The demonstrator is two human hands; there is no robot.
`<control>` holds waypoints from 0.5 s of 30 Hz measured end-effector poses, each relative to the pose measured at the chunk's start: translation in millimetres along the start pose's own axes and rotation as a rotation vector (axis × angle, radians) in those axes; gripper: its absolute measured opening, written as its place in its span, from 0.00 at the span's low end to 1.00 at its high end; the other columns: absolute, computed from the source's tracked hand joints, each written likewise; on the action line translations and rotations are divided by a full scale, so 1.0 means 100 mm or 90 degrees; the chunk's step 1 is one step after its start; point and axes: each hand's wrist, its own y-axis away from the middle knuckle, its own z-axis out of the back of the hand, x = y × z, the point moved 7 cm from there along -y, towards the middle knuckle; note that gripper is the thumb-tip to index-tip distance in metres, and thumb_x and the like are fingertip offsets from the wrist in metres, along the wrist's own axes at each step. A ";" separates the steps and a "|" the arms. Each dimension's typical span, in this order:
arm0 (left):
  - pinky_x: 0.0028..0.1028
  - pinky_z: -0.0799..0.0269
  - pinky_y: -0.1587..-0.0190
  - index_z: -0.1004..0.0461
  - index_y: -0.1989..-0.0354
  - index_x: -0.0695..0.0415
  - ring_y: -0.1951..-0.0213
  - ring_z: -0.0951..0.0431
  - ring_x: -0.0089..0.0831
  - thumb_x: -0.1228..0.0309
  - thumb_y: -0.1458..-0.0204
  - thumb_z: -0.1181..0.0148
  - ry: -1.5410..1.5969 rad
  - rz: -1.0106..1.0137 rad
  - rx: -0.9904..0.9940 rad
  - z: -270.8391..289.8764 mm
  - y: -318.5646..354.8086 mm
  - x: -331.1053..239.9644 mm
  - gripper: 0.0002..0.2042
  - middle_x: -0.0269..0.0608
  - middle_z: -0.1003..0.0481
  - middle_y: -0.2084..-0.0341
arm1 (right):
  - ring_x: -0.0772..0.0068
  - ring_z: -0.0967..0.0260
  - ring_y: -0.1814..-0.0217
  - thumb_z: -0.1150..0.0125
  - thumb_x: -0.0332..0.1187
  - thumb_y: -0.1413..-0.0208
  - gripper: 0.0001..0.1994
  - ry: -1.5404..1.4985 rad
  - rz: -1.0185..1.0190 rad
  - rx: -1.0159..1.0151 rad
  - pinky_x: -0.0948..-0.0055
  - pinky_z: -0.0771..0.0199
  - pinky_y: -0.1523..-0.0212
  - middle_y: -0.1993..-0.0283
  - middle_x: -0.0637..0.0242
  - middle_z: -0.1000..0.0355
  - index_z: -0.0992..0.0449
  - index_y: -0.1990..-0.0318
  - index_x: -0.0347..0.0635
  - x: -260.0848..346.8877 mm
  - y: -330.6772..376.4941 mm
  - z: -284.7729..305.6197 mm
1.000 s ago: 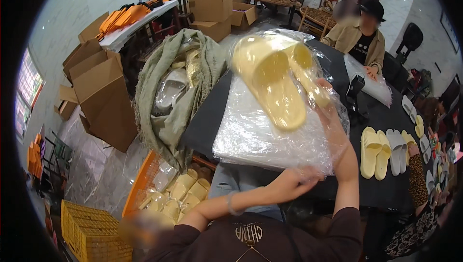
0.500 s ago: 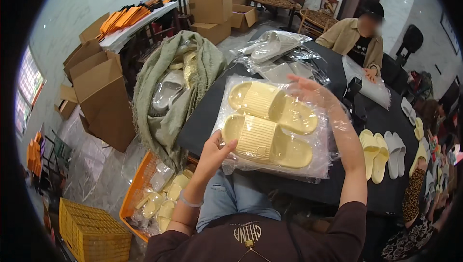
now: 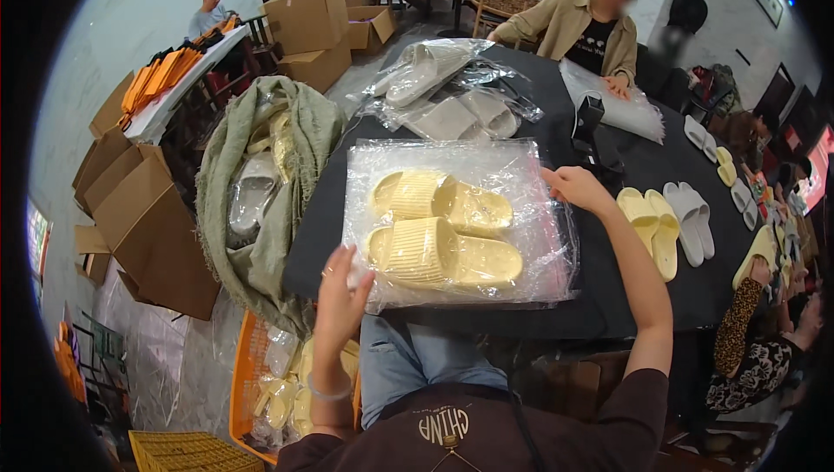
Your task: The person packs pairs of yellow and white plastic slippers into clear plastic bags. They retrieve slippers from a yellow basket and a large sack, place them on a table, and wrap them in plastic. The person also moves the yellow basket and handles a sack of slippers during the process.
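Slippers [image 3: 445,229], pale yellow, a pair, side by side inside a clear plastic bag [image 3: 530,168]. Flat on the dark counter [image 3: 321,237], at its near edge, right in front of the body.

Left hand [image 3: 343,294] at the bag's near-left corner, fingers spread and loose, touching the film, not clenched on it. Right hand [image 3: 573,187] at the bag's far-right edge, fingers curled lightly against the plastic; whether actually pinching the film, cannot tell.

Handling, as a judgement: light, foam-like, soft and springy, ribbed on the strap, not fragile. Bag thin, crinkly and slippery, likely to slide on the counter and to let the pair shift inside. Best hold probably through the film, around both soles at once, or at two opposite corners of the bag to keep it taut; a one-corner pinch likely to let the slippers slump to one end.

Around it: further bagged grey slippers [image 3: 447,94] farther back on the counter, loose yellow and grey pairs [image 3: 669,224] lined up to the right, a dark handheld device [image 3: 589,120] just past the bag. Left of the counter, a green sack [image 3: 221,202] stuffed with bagged slippers, cardboard boxes [image 3: 152,229] beside it, an orange crate [image 3: 248,368] below. Another person's hand [image 3: 618,83] on a bag at the far side of the counter.
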 end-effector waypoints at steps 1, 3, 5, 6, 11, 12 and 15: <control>0.35 0.30 0.50 0.31 0.48 0.66 0.46 0.30 0.54 0.72 0.48 0.42 -0.092 -0.038 0.006 0.09 -0.16 -0.11 0.19 0.63 0.33 0.46 | 0.78 0.30 0.76 0.50 0.62 0.45 0.32 -0.062 -0.033 0.006 0.78 0.29 0.73 0.75 0.65 0.26 0.24 0.68 0.34 0.00 -0.01 -0.06; 0.35 0.29 0.55 0.29 0.50 0.64 0.55 0.25 0.47 0.72 0.46 0.45 0.049 -0.002 -0.032 0.15 -0.61 -0.09 0.15 0.55 0.26 0.57 | 0.78 0.30 0.78 0.50 0.64 0.45 0.33 -0.144 -0.085 0.030 0.78 0.30 0.75 0.76 0.66 0.27 0.25 0.67 0.35 -0.03 -0.09 -0.17; 0.35 0.29 0.57 0.29 0.53 0.64 0.59 0.24 0.49 0.68 0.44 0.46 0.038 0.012 -0.012 -0.05 -1.07 0.24 0.15 0.55 0.24 0.62 | 0.78 0.32 0.80 0.50 0.64 0.46 0.31 -0.190 -0.124 0.062 0.79 0.33 0.79 0.76 0.67 0.27 0.27 0.65 0.37 0.01 -0.24 -0.33; 0.38 0.29 0.56 0.28 0.53 0.64 0.58 0.24 0.52 0.65 0.44 0.47 0.026 0.077 0.001 -0.17 -1.23 0.53 0.16 0.57 0.24 0.63 | 0.79 0.32 0.80 0.48 0.65 0.47 0.31 -0.218 -0.123 0.068 0.79 0.33 0.80 0.77 0.68 0.29 0.28 0.66 0.38 0.04 -0.33 -0.43; 0.43 0.30 0.53 0.24 0.60 0.62 0.53 0.25 0.51 0.49 0.46 0.48 -0.120 0.202 0.120 -0.74 -1.63 1.12 0.24 0.57 0.23 0.62 | 0.80 0.32 0.78 0.42 0.59 0.48 0.27 -0.018 -0.040 -0.096 0.82 0.32 0.79 0.75 0.66 0.29 0.28 0.68 0.39 -0.03 -0.36 -0.42; 0.41 0.30 0.54 0.24 0.62 0.63 0.56 0.23 0.50 0.49 0.46 0.48 -0.058 0.241 0.150 -0.81 -1.66 1.20 0.24 0.57 0.23 0.63 | 0.80 0.32 0.77 0.41 0.58 0.48 0.26 -0.127 -0.056 -0.032 0.82 0.32 0.79 0.73 0.65 0.28 0.28 0.68 0.38 0.04 -0.29 -0.46; 0.38 0.27 0.61 0.23 0.64 0.65 0.66 0.21 0.44 0.49 0.46 0.48 -0.009 0.275 0.225 -0.96 -1.78 1.22 0.25 0.53 0.22 0.68 | 0.82 0.32 0.77 0.42 0.51 0.45 0.21 -0.267 -0.035 0.028 0.83 0.33 0.80 0.68 0.62 0.24 0.29 0.67 0.38 0.12 -0.21 -0.50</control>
